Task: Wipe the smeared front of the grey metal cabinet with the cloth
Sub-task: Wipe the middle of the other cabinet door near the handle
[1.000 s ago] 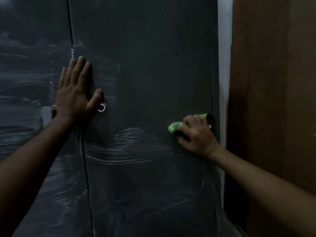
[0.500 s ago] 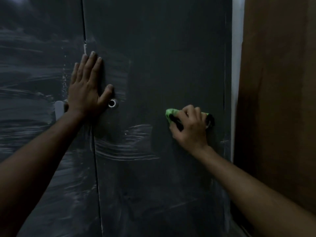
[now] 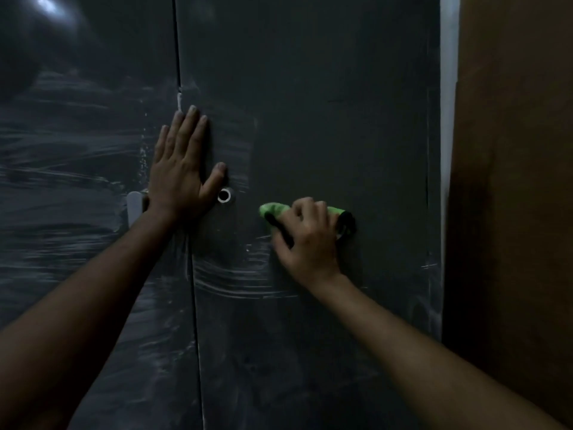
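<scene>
- Our right hand (image 3: 307, 240), centre-right of frame, is clenched on the green cloth (image 3: 276, 210), pressed to the cabinet front (image 3: 341, 103).
- Our left hand (image 3: 181, 169) lies spread flat, gripping nothing, beside the keyhole (image 3: 224, 195).
- Risk: the bunched cloth could skip the lower streaks (image 3: 235, 277), or just smear them wider.

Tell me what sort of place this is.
Probably a dim indoor room, perhaps for storage; I can't be sure. A tall grey metal cabinet with a keyhole stands beside a white wall strip and a brown wooden panel.
</scene>
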{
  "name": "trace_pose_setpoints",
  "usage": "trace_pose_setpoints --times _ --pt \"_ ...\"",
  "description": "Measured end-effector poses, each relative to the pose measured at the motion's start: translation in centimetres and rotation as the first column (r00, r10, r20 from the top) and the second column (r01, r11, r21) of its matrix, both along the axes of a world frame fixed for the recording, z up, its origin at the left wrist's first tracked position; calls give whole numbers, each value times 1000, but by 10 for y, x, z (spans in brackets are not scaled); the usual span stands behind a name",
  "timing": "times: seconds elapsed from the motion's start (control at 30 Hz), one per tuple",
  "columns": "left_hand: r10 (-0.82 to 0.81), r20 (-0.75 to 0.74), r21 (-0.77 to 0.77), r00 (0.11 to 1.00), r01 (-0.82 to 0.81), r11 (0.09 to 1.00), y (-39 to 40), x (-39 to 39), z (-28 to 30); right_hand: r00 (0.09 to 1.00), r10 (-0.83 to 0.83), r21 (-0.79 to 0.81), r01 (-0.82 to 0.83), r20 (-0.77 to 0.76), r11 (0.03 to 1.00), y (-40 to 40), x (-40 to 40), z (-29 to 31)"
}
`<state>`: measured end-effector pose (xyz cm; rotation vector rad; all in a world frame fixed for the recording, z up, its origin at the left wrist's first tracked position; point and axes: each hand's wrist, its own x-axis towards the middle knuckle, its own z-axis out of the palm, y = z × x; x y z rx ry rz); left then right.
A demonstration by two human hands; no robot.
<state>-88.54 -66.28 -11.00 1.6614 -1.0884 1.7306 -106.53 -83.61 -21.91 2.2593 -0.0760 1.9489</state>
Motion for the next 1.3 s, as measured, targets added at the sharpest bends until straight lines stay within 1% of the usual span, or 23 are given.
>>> trace_pose_setpoints --times 0.07,0.13,0.2,0.27,0.33,0.37,0.4,0.43,0.47,0.53,0.6,0.67,0.73,0.77,0.83,0.9,0.93,1.0,1.07,1.1,1.13,1.23,1.3 --pt "0 5 3 1000 0 1000 1 0 0 981 23 -246 -70 -191 967 7 6 -28" --pt "-6 5 7 1000 6 1000 1 -1 0 922 -55 -484 -150 -384 862 -7 -12 -44" --pt "-11 1 8 1000 11 1000 1 -2 1 912 -90 -534 -153 -401 832 -28 -26 -32" --pt "-9 -5 4 1000 9 1000 1 -1 1 957 -49 -399 -73 -287 914 -34 -28 -10" --pt "-5 -8 5 1000 5 1000 1 -2 1 994 -10 -143 -5 -106 990 -18 -13 8" --pt "-4 -8 6 1000 4 1000 1 -2 1 999 13 -50 -15 -45 999 -4 -1 9" --pt "-3 -9 4 1000 3 1000 1 -2 1 998 39 -27 -40 -39 999 10 9 4" --pt "-2 -12 3 1000 2 1000 1 -2 0 993 75 -75 -82 -93 994 21 17 -5" --pt "-1 -11 4 1000 1 1000 1 -2 0 977 91 -182 -127 -191 975 26 20 -18" --pt "-3 -9 12 1000 3 1000 1 -1 1 919 28 -422 -207 -393 883 17 10 -31" --pt "-11 -11 14 1000 11 1000 1 -2 1 901 -35 -525 -219 -431 822 0 -5 -19" --pt "-28 -13 7 1000 28 1000 2 -2 0 945 1 -455 -158 -326 876 -10 -9 16" --pt "-51 -12 -4 999 51 999 0 -4 0 994 48 -288 -75 -99 955 -7 -3 69" --pt "-56 -7 -10 998 55 998 -1 -3 0 999 43 -198 -42 -2 979 1 4 94" --pt "-61 4 -22 998 61 998 -2 -1 1 996 17 -61 -12 88 998 21 21 121" --pt "-68 10 -27 998 68 997 0 1 3 996 50 -57 -46 69 997 34 30 113" --pt "-74 10 -28 997 74 997 0 1 3 998 70 -112 -69 7 991 32 29 98" --pt "-85 0 -27 996 85 996 0 -2 1 980 81 -319 -137 -184 938 19 17 68" --pt "-86 -14 -18 996 86 996 0 -6 1 949 22 -476 -179 -316 861 1 1 72" --pt "-83 -21 -14 996 82 996 0 -7 1 951 2 -499 -163 -308 851 -4 -1 88" --pt "-80 -26 -8 996 80 997 1 -7 2 970 10 -477 -128 -242 870 -5 1 107" --pt "-84 -30 -7 996 84 996 1 -5 2 997 23 -174 -10 72 985 9 17 171" --pt "-97 -37 -12 995 96 995 0 -4 2 990 10 -55 -3 140 998 25 33 175"
